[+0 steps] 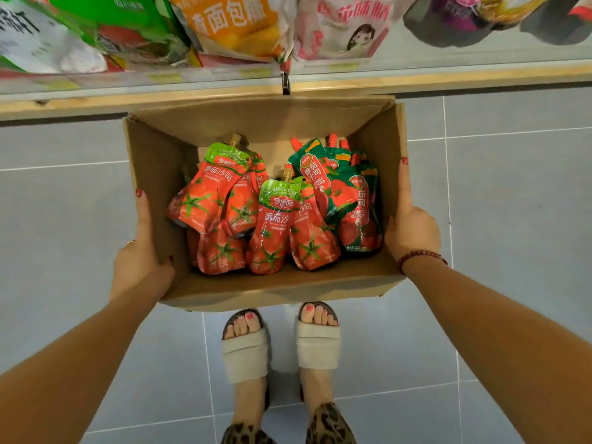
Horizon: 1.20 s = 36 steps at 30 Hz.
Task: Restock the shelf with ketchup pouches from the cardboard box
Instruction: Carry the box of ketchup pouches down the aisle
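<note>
An open cardboard box (266,290) sits between my hands, just in front of the shelf. My left hand (141,257) grips its left wall, thumb inside the rim. My right hand (411,229) presses flat against its right wall, fingers reaching up the outside. Inside lie several red ketchup pouches with light green tops (275,219), spouts pointing toward the shelf. Beside them on the right are dark green ketchup pouches (355,200) with red caps.
The shelf edge (416,80) with price tags runs across the top, with packets of other goods (237,24) above it. Grey floor tiles (512,187) lie all around. My feet in beige sandals (278,344) stand right behind the box.
</note>
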Each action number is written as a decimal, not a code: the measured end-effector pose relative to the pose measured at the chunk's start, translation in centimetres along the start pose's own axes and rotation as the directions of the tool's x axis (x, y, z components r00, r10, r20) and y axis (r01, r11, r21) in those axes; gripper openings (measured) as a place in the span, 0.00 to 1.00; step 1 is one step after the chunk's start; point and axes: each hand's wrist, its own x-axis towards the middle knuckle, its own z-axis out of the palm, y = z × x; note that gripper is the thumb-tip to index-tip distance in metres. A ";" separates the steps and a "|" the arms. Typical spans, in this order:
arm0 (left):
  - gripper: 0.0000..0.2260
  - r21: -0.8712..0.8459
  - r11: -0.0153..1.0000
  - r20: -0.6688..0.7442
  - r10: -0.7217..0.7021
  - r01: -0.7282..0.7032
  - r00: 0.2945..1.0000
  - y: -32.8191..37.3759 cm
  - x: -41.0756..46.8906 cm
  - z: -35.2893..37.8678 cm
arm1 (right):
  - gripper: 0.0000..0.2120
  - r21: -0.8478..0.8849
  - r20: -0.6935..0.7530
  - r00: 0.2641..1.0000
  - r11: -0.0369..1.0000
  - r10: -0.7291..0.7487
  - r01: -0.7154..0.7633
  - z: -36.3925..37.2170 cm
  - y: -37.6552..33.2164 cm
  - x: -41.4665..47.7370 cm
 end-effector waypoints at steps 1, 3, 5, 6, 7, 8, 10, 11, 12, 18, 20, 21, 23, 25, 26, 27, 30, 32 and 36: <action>0.52 0.000 1.000 0.001 -0.010 0.010 1.000 0.0 0.0 0.0 | 0.51 0.004 0.014 1.000 1.000 0.001 -0.001 0.0 0.0 0.0; 0.52 -0.012 1.000 -0.002 -0.012 0.012 1.000 0.2 0.0 0.0 | 0.50 0.009 0.024 1.000 1.000 -0.010 0.010 -0.1 -0.1 0.1; 0.52 -0.018 1.000 -0.012 0.004 -0.004 1.000 0.4 0.1 -0.3 | 0.49 0.007 0.032 0.999 1.000 -0.018 0.018 -0.4 -0.3 0.2; 0.52 -0.014 1.000 -0.020 0.014 -0.014 1.000 0.5 0.3 -0.6 | 0.49 0.004 0.037 0.999 1.000 -0.021 0.021 -0.7 -0.4 0.2; 0.53 -0.006 1.000 -0.026 0.021 -0.021 0.999 0.6 0.5 -0.9 | 0.48 -0.002 0.044 0.999 1.000 -0.025 0.025 -1.0 -0.5 0.2; 0.53 0.003 1.000 -0.029 0.028 -0.028 0.999 0.7 0.7 -1.4 | 0.48 -0.008 0.052 0.998 1.000 -0.030 0.031 -1.5 -0.7 0.1; 0.53 0.017 0.999 -0.030 0.049 -0.048 0.998 0.8 1.2 -2.7 | 0.49 -0.012 0.069 0.997 0.999 -0.038 0.039 -2.6 -1.1 -0.2; 0.53 0.024 0.998 -0.023 0.058 -0.058 0.998 0.8 1.3 -3.5 | 0.50 -0.013 0.081 0.996 0.999 -0.040 0.041 -3.3 -1.3 -0.5; 0.53 0.032 0.998 -0.011 0.063 -0.062 0.998 0.9 1.2 -4.3 | 0.50 -0.017 0.096 0.994 0.999 -0.042 0.044 -4.1 -1.4 -0.8; 0.52 0.027 0.999 0.055 0.045 -0.047 0.997 0.4 -2.7 -9.9 | 0.53 -0.069 0.172 0.984 0.996 -0.045 0.057 -10.0 -3.0 -4.2; 0.51 0.015 0.998 0.055 0.053 -0.054 0.997 0.0 -4.8 -12.4 | 0.53 -0.087 0.182 0.982 0.994 -0.052 0.069 -12.7 -4.0 -5.7; 0.50 0.012 0.998 0.048 0.062 -0.063 0.997 -0.1 -5.8 -13.8 | 0.53 -0.089 0.188 0.980 0.993 -0.062 0.080 -14.0 -4.5 -6.4; 0.49 0.012 0.997 0.021 0.074 -0.075 0.997 -0.3 -7.9 -16.7 | 0.54 -0.081 0.180 0.978 0.990 -0.102 0.118 -16.6 -5.9 -7.9; 0.50 0.004 0.998 -0.017 0.068 -0.068 0.998 -0.8 -10.5 -19.9 | 0.53 -0.074 0.157 0.976 0.984 -0.150 0.162 -19.5 -7.7 -9.6; 0.50 0.003 0.998 -0.039 0.058 -0.058 0.998 -1.1 -11.9 -21.7 | 0.53 -0.079 0.147 0.973 0.979 -0.176 0.189 -21.2 -8.7 -10.4; 0.50 0.002 0.999 -0.059 0.043 -0.043 0.997 -1.4 -13.4 -23.4 | 0.53 -0.085 0.147 0.967 0.972 -0.207 0.220 -22.8 -9.6 -11.2; 0.48 -0.010 1.000 -0.133 -0.031 0.030 0.991 -2.3 -18.9 -29.0 | 0.52 -0.105 0.145 0.936 0.936 -0.320 0.336 -27.8 -12.6 -14.1; 0.48 -0.011 0.995 -0.187 -0.102 0.101 0.977 -2.9 -22.8 -32.7 | 0.50 -0.131 0.137 0.908 0.902 -0.395 0.412 -31.2 -15.1 -15.8; 0.47 -0.101 0.972 -0.272 -0.231 0.211 0.934 -4.7 -30.9 -39.5 | 0.47 -0.064 0.103 0.800 0.798 -0.591 0.599 -37.5 -20.8 -19.7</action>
